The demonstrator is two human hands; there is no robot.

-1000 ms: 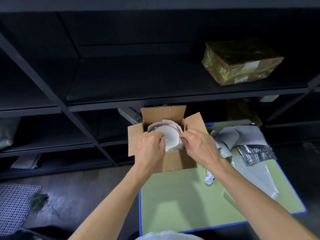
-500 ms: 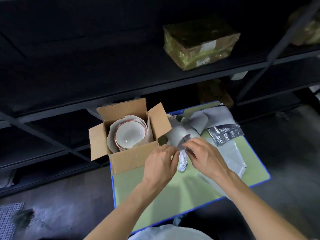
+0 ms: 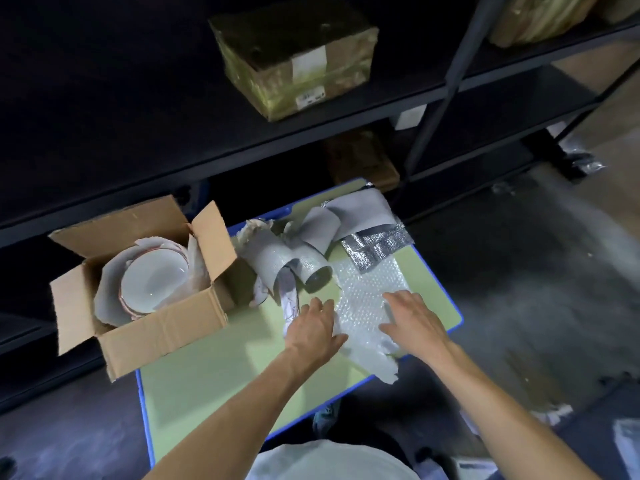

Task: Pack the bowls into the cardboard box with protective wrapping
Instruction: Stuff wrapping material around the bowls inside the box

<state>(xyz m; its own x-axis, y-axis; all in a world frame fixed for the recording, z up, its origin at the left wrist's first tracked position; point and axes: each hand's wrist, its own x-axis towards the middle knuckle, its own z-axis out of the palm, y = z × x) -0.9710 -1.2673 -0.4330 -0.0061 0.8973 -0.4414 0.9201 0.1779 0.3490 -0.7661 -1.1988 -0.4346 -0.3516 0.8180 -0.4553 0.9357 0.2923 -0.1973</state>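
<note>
Both palms down on the bubble wrap [image 3: 367, 289], over by the right side of the bench [image 3: 214, 372]. Left hand [image 3: 313, 329] on the wrap's left edge, fingers [image 3: 318, 305] straight and close together, not curled round anything. Right hand [image 3: 415, 322] flat on the right part of the wrap, fingers [image 3: 398, 299] straight and spread apart, thumb out to the left. No pinch or grip from either one, just resting on the sheet.

Bowls [image 3: 152, 277] well apart from both hands: stacked in the open box [image 3: 162, 329] at the bench's left end, flaps up, grey sheet tucked around them. Box hanging a bit over the bench's left edge.

Between box and hands, a heap of curled grey foam sheets [image 3: 294, 261], just beyond the left fingertips. Crinkly foil piece [image 3: 375, 244] lying over the wrap's far end. Near corner of the wrap drooping off the bench edge.

Behind all that, a dark shelf [image 3: 242, 155] with a taped-up parcel [image 3: 298, 53] sitting on it.
</note>
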